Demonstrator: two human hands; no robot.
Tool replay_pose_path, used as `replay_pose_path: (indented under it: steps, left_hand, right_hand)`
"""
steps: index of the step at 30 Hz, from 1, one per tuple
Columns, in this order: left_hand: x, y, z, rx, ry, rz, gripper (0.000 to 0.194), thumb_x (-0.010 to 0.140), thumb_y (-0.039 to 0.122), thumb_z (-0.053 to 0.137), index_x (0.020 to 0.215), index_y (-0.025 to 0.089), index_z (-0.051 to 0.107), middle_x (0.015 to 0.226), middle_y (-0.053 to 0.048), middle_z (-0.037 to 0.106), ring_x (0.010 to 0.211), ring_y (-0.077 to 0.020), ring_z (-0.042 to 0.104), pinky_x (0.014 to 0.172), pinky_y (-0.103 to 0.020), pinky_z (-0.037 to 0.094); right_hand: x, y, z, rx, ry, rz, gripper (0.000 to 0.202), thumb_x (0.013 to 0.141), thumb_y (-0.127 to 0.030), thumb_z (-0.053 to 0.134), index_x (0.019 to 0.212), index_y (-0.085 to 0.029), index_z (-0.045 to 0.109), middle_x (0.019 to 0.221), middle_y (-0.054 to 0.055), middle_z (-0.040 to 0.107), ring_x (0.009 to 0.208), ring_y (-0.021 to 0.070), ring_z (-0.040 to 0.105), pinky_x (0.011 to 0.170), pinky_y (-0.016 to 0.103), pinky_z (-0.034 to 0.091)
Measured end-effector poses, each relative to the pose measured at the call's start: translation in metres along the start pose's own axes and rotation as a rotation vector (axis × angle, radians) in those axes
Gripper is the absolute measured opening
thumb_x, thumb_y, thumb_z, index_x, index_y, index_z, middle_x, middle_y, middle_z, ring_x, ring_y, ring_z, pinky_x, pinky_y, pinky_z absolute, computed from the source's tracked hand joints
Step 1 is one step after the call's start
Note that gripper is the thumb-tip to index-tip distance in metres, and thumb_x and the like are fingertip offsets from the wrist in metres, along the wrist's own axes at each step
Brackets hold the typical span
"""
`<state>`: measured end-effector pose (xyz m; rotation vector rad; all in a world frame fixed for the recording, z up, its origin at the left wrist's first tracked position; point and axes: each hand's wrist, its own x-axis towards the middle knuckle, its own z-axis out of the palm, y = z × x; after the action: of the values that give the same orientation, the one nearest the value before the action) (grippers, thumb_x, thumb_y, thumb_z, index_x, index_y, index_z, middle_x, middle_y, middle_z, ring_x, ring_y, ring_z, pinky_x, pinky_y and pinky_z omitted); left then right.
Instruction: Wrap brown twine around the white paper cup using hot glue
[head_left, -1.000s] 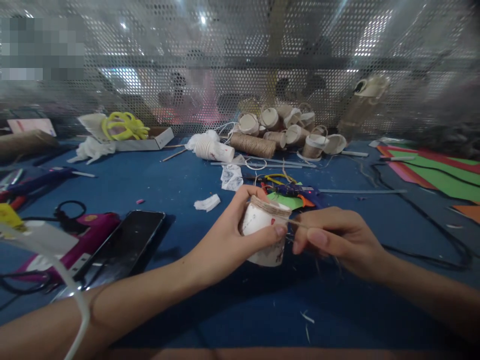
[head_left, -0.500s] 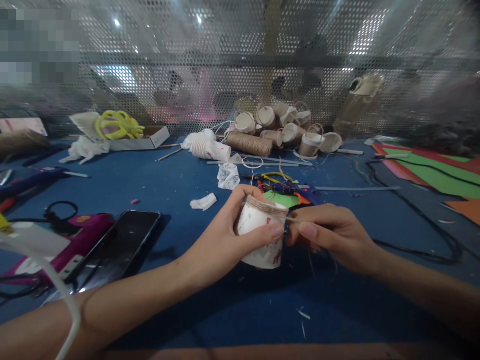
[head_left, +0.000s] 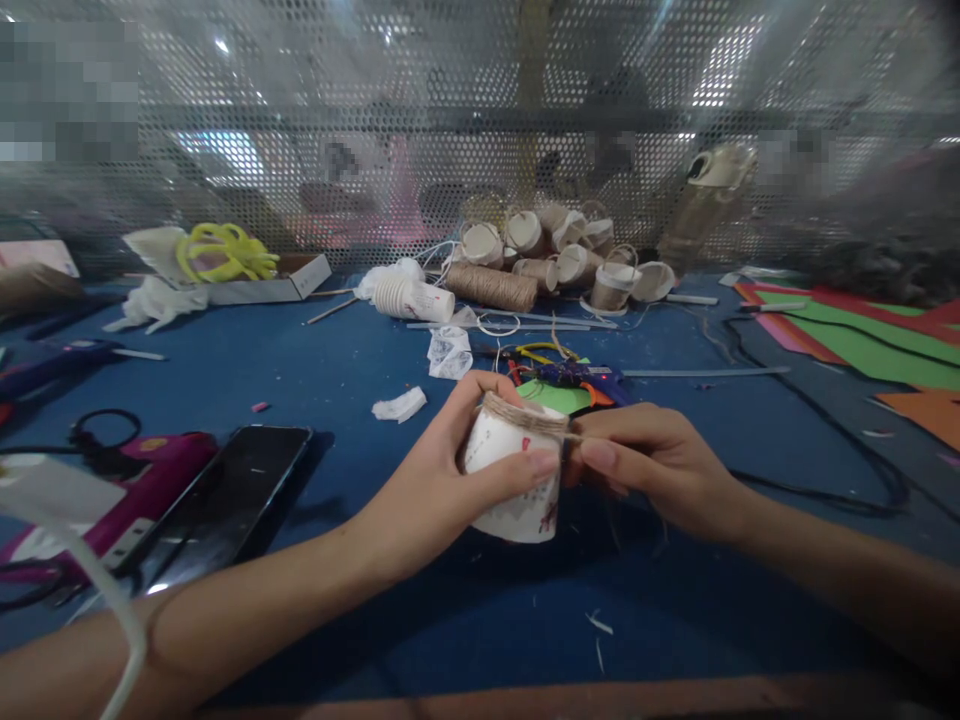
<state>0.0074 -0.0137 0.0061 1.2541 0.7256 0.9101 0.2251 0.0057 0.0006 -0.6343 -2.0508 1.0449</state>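
My left hand (head_left: 442,465) grips a white paper cup (head_left: 517,495) with red and dark printing, thumb across its front and fingers behind. The cup is tilted slightly, held above the blue table. Several turns of brown twine (head_left: 517,412) circle the cup near its upper end. From these turns a short length runs to my right hand (head_left: 645,460), where thumb and forefinger pinch it close to the cup's right side. The other right fingers curl underneath, partly hidden. Just behind the cup lie a green paper piece (head_left: 559,397) and a blue glue gun (head_left: 574,375).
At the back are twine-wrapped cups (head_left: 611,288), a twine roll (head_left: 491,287) and stacked paper cups (head_left: 412,298) before a perforated metal screen (head_left: 465,130). A phone (head_left: 232,490) and magenta power strip (head_left: 169,470) lie left. Coloured paper (head_left: 862,335) and a black cable (head_left: 840,430) lie right.
My right hand has drawn slightly nearer the cup, so less twine shows between them. The left hand keeps its hold. The whole view has shifted a little.
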Motion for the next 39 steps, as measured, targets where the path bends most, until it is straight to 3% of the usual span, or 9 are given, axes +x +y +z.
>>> replay_pose_path:
  steps: [13, 39]
  left_hand:
    - [-0.0019, -0.0003, -0.0006, -0.06, -0.031, -0.014, 0.038, 0.086, 0.032, 0.079, 0.103, 0.026, 0.046, 0.085, 0.007, 0.065, 0.068, -0.0066, 0.065, 0.061, -0.014, 0.055]
    - [-0.0004, 0.0002, -0.0015, -0.069, -0.088, -0.015, 0.033, 0.088, 0.027, 0.078, 0.103, 0.027, 0.048, 0.088, 0.007, 0.066, 0.072, -0.0071, 0.066, 0.065, -0.015, 0.053]
  right_hand:
    - [-0.0001, 0.0015, -0.0005, 0.024, -0.009, 0.022, 0.035, 0.103, -0.032, 0.053, 0.076, -0.016, 0.068, 0.06, -0.005, 0.053, 0.056, 0.0083, 0.046, 0.064, 0.024, 0.042]
    - [-0.002, 0.0037, -0.0011, 0.186, -0.084, 0.158, 0.038, 0.101, -0.038, 0.056, 0.072, -0.016, 0.063, 0.057, -0.006, 0.046, 0.053, 0.0081, 0.042, 0.05, 0.023, 0.031]
